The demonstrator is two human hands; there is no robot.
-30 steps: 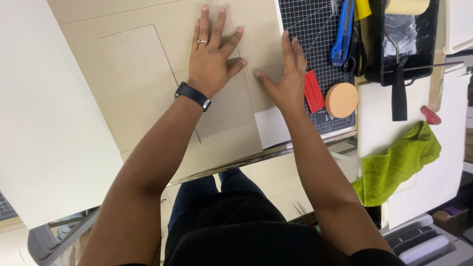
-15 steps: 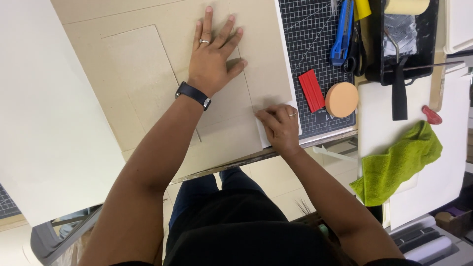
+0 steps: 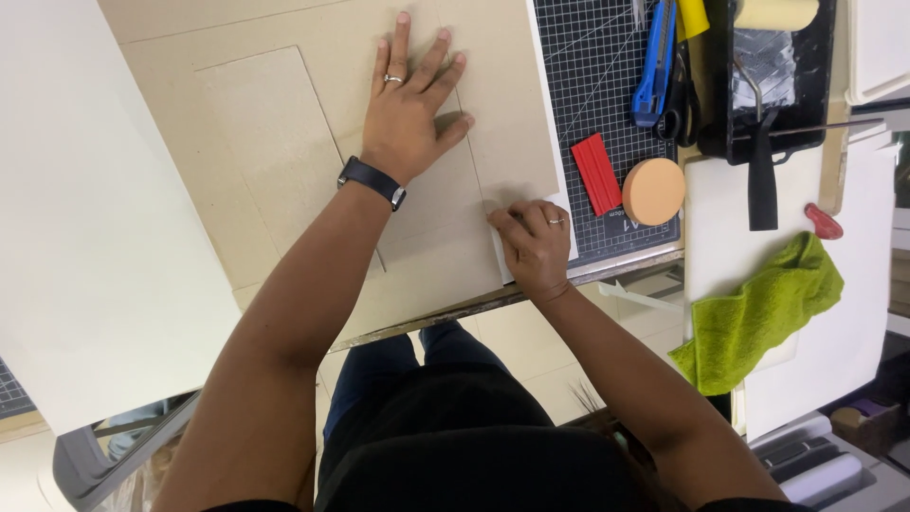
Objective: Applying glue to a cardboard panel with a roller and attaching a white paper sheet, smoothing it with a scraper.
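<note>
My left hand [image 3: 408,109] lies flat with fingers spread on a tan cardboard sheet [image 3: 275,142], pressing it onto the table. It wears a ring, and a dark band sits on the wrist. My right hand [image 3: 533,246] is curled at the cardboard's near right corner. Its fingertips pinch the edge of a white sheet [image 3: 572,232] that sticks out from under the board, beside the cutting mat [image 3: 588,76].
On the black gridded mat lie a red block [image 3: 597,173], a round orange pad [image 3: 654,192], a blue utility knife [image 3: 654,66] and black scissors [image 3: 678,95]. A black tray with a roller [image 3: 777,76] and a green cloth [image 3: 768,313] sit right. A large white board [image 3: 85,237] leans left.
My right hand has gone from flat on the cardboard to curled, and has slid toward the near edge onto the white sheet's corner. The left hand has stayed in place.
</note>
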